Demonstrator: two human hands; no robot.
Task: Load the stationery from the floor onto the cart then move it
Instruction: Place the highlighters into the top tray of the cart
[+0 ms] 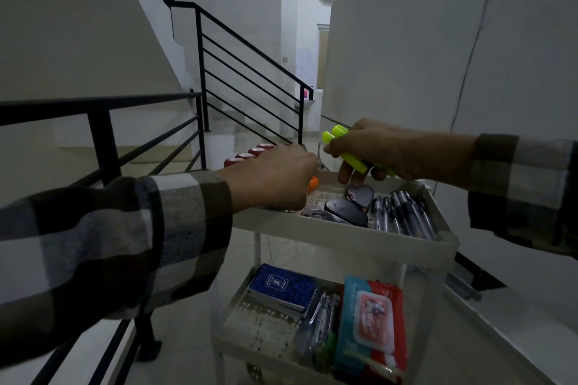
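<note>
Both hands are held over the top tray of the white plastic tiered cart [344,230]. The right hand [375,150] is closed around two lime-green cylindrical highlighters [347,150], carried just above the tray's far rim. The left hand [275,178] is curled at the tray's left edge, with a row of red round-capped tubes [250,154] showing beyond its knuckles; whether these are gripped cannot be told.

The highlighters are held side by side, their long axis tilted, capped ends up and toward the left and far side, lower ends down toward the right. To be set down well, they would best be levelled and laid parallel to the clear-barrelled pens [403,212] at the tray's right, in the free strip behind the black oval tape dispensers [347,211], and released low so that nothing rolls.
</note>
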